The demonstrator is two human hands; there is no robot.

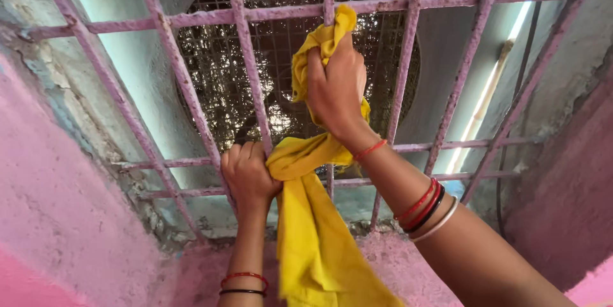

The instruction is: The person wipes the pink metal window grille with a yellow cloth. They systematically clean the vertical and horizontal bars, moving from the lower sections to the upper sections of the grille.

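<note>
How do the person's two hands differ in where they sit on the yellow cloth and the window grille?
The right hand is raised high, clenching the yellow cloth around a vertical bar of the pink grille; the left hand sits lower, near the bottom crossbars. The right hand shows its back with the cloth's end poking out above it, while the left hand grips where the cloth bends and hangs down. Both are closed fists on the same cloth, with bangles on both wrists.

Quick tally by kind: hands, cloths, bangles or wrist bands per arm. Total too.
Hands: 2, the left hand and the right hand, both gripping the cloth
Yellow cloth: 1
Bands on left wrist: 2, one red and one black
Bands on right arm: 5, one thin red thread at the wrist, then two red, one black and one white
Total: 10
</note>
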